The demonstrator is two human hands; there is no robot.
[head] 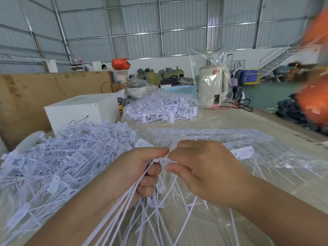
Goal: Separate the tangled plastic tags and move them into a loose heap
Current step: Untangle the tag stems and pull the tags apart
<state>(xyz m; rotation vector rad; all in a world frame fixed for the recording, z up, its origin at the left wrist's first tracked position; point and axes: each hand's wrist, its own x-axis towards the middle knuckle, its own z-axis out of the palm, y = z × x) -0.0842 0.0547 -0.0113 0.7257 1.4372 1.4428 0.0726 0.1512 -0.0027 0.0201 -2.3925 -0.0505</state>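
Observation:
My left hand [134, 173] grips a bundle of white plastic tags [152, 210] whose long thin tails hang down toward me. My right hand [204, 167] pinches one tag head at the top of that bundle, right beside my left thumb. A big loose heap of white tags [58, 157] lies on the table to the left of my hands. More tags lie in a clear plastic sheet [257, 157] spread out to the right, behind my right hand.
A clear bag full of tags [161, 108] sits farther back on the table. A white box [83, 109] stands at the back left before a cardboard wall [26, 96]. A kettle in plastic wrap [212, 84] and a blue basket [181, 89] stand behind. Blurred orange shapes [314, 96] fill the right edge.

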